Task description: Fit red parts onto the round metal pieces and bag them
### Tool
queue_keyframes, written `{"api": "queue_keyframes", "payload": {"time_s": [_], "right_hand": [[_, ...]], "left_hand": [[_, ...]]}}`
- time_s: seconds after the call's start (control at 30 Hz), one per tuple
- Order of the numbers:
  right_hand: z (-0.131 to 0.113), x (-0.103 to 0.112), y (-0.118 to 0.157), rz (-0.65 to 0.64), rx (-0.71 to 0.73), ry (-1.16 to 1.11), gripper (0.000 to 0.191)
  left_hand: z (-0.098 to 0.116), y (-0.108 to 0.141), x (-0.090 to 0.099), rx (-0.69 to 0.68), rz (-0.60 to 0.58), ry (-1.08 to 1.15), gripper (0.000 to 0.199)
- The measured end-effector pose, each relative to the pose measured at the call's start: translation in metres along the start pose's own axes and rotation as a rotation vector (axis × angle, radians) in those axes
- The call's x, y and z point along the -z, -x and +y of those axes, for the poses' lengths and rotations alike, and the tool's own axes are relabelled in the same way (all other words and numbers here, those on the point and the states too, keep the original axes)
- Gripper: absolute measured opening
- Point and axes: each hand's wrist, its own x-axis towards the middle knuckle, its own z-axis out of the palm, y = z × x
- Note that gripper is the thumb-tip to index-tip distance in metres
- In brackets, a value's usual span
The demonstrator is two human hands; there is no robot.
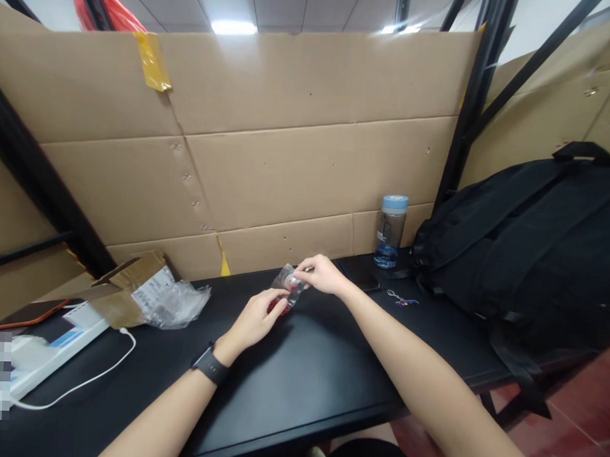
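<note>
Over the middle of the black table (300, 375), both hands meet at a small clear plastic bag (287, 279) with something red and white inside. My left hand (256, 318) is closed on the bag's lower left part, thumb and fingers pinching near a red piece. From the other side my right hand (321, 274) pinches the bag's upper right edge between thumb and fingertips. What exactly lies in the bag is too small to make out. A dark watch sits on my left wrist.
Left stand an opened cardboard box (127, 289), crumpled clear plastic (177, 304) and a white power strip (60, 353) with a cable. Right are a blue-lidded water bottle (389, 233), a small colourful charm on a string (402, 299) and a black backpack (529, 249). Cardboard panels (288, 134) wall the back.
</note>
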Motion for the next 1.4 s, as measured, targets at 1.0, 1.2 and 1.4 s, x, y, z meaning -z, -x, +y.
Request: {"api": "queue_keyframes", "payload": {"time_s": [1.0, 1.2, 1.4], "right_hand": [[-0.047, -0.018, 0.015, -0.05, 0.103, -0.276, 0.033], [-0.027, -0.029, 0.013, -0.069, 0.113, -0.224, 0.053], [0.011, -0.037, 0.012, -0.052, 0.258, 0.338, 0.045]], "left_hand": [[0.003, -0.001, 0.022, 0.133, 0.066, 0.625, 0.044], [-0.013, -0.008, 0.037, 0.131, 0.256, 0.472, 0.022], [-0.061, -0.001, 0.093, 0.331, 0.517, 0.016, 0.043]]}}
